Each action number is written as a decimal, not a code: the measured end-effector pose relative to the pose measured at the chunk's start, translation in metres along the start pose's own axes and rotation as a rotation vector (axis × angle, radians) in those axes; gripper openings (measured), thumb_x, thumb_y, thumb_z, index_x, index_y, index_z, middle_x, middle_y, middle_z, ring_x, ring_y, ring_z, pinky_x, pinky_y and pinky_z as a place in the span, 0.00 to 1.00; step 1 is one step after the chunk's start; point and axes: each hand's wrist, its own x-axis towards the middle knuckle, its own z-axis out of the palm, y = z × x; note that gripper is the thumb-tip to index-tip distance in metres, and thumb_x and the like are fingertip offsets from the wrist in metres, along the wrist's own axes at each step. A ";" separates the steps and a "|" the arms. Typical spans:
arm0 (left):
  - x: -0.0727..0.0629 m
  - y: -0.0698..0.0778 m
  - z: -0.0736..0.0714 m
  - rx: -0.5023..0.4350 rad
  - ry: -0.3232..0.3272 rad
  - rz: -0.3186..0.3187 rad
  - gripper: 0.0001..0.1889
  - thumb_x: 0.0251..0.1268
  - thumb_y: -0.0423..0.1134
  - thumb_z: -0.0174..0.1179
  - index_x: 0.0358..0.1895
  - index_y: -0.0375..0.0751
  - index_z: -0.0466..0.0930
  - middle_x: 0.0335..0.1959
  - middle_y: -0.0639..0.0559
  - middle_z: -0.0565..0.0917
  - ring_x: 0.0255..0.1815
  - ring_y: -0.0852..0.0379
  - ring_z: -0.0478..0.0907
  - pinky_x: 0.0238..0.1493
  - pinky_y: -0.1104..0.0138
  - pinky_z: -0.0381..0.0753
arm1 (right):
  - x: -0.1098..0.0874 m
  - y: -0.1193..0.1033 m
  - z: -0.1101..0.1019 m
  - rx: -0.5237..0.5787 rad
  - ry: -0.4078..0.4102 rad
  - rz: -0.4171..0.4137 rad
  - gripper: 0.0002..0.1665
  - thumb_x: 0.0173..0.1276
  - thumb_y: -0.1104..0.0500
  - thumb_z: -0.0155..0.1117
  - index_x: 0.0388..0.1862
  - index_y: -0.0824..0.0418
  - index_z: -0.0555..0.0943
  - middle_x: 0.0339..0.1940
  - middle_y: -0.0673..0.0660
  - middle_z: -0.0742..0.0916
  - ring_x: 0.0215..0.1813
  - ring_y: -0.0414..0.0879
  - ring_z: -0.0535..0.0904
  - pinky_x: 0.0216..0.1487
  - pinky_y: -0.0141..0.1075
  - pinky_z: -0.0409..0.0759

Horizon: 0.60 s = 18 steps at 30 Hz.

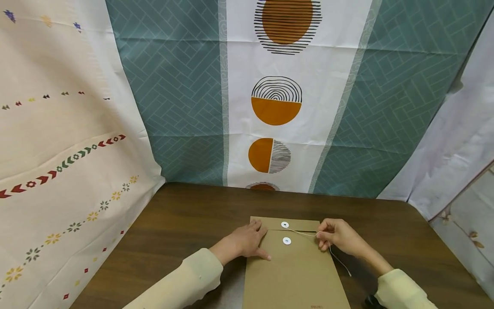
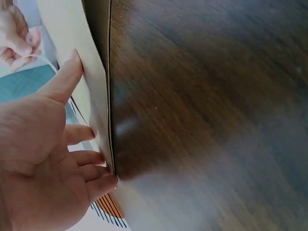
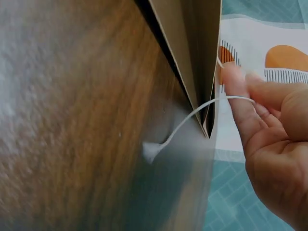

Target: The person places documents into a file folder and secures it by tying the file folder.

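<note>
A brown paper envelope (image 1: 289, 274) lies on the table with its top flap (image 1: 266, 222) folded down. One white button (image 1: 284, 224) sits on the flap and another white button (image 1: 287, 241) just below it. From the upper button a white string (image 1: 299, 232) runs right to my right hand (image 1: 339, 236), which pinches it between thumb and fingers. The string's loose, frayed end (image 3: 151, 150) hangs past the envelope's right edge. My left hand (image 1: 247, 240) rests on the envelope's upper left edge, fingers spread and thumb extended over the front.
The dark wooden table (image 1: 185, 223) spreads around the envelope. A patterned teal and white curtain (image 1: 177, 107) hangs behind it, with a cream cloth (image 1: 69, 128) at the left. A small black object (image 1: 372, 301) lies by the right sleeve.
</note>
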 end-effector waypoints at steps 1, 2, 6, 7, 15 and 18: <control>0.000 0.000 0.000 -0.001 -0.005 -0.002 0.49 0.61 0.71 0.62 0.79 0.44 0.64 0.80 0.40 0.61 0.82 0.47 0.54 0.71 0.55 0.69 | -0.001 0.000 0.001 0.032 -0.015 0.017 0.06 0.73 0.69 0.62 0.43 0.74 0.78 0.29 0.66 0.85 0.25 0.47 0.83 0.26 0.37 0.84; 0.000 -0.001 0.001 -0.001 -0.009 -0.004 0.49 0.61 0.71 0.61 0.79 0.44 0.64 0.81 0.40 0.60 0.82 0.47 0.54 0.71 0.55 0.70 | -0.001 0.000 0.001 0.033 -0.025 0.030 0.06 0.74 0.69 0.62 0.44 0.74 0.78 0.27 0.64 0.85 0.23 0.45 0.81 0.23 0.35 0.81; 0.001 -0.002 0.002 0.002 -0.009 0.003 0.49 0.62 0.71 0.60 0.79 0.44 0.63 0.81 0.40 0.59 0.82 0.47 0.53 0.71 0.55 0.70 | -0.002 -0.002 0.006 -0.035 -0.068 0.045 0.09 0.74 0.67 0.62 0.48 0.72 0.79 0.30 0.60 0.84 0.24 0.42 0.76 0.23 0.32 0.74; 0.001 -0.002 0.003 0.002 -0.008 0.005 0.49 0.62 0.71 0.60 0.79 0.44 0.63 0.81 0.40 0.59 0.82 0.47 0.53 0.71 0.55 0.70 | -0.001 -0.003 0.008 -0.064 -0.070 0.044 0.09 0.74 0.65 0.63 0.48 0.71 0.80 0.31 0.59 0.85 0.25 0.41 0.76 0.25 0.31 0.74; -0.001 -0.002 0.001 -0.010 -0.009 -0.008 0.48 0.62 0.70 0.61 0.78 0.45 0.64 0.81 0.42 0.59 0.83 0.48 0.53 0.69 0.54 0.72 | 0.003 -0.013 0.026 -0.373 0.013 0.025 0.08 0.68 0.56 0.73 0.38 0.60 0.84 0.26 0.47 0.83 0.26 0.36 0.74 0.26 0.32 0.73; -0.002 0.000 0.000 -0.012 -0.011 -0.009 0.47 0.62 0.70 0.61 0.78 0.45 0.64 0.81 0.42 0.59 0.82 0.48 0.53 0.68 0.54 0.73 | 0.001 -0.017 0.029 -0.461 0.028 0.058 0.06 0.66 0.59 0.73 0.36 0.61 0.85 0.30 0.48 0.86 0.30 0.39 0.78 0.29 0.35 0.76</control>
